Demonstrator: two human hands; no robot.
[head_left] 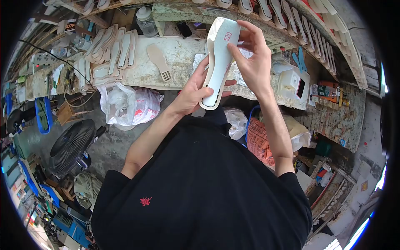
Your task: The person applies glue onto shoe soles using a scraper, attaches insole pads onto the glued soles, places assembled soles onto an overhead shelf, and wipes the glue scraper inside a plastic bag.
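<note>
1. Cream-coloured, the shoe sole (211,43) is held over the worktop (181,50)'s near edge, its slotted end gripped by the left hand (192,92), its wide end pinched by the right hand (253,64).
2. The printed insole (221,54) could be skewed by uneven thumb pressure.
3. The underside is hidden; whether the insole is bonded cannot be told.

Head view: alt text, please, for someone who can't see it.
Left hand and right hand hold a cream shoe sole with a pale insert printed 520, at a worn bench where other soles lie; a black fan stands nearby.
</note>
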